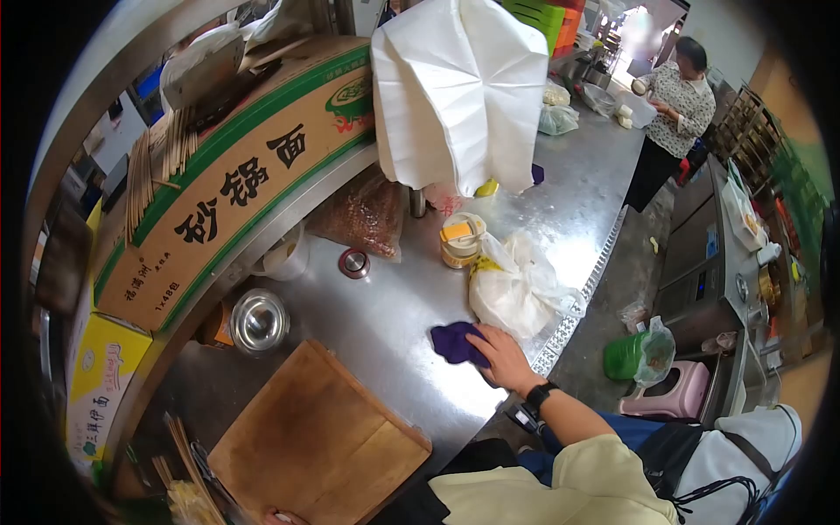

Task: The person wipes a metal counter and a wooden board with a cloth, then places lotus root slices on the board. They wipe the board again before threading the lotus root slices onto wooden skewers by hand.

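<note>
Head view of a stainless steel counter. The right hand, a black watch on its wrist, lies flat with fingers together, pressing a purple cloth against the steel near the front edge; the palm-down hold suits wiping. Just beyond the cloth sits a knotted plastic bag, beside it a lidded jar. A wooden cutting board lies near the left, with a steel bowl behind it. The left hand is out of view. 1 other person works at the far end.
</note>
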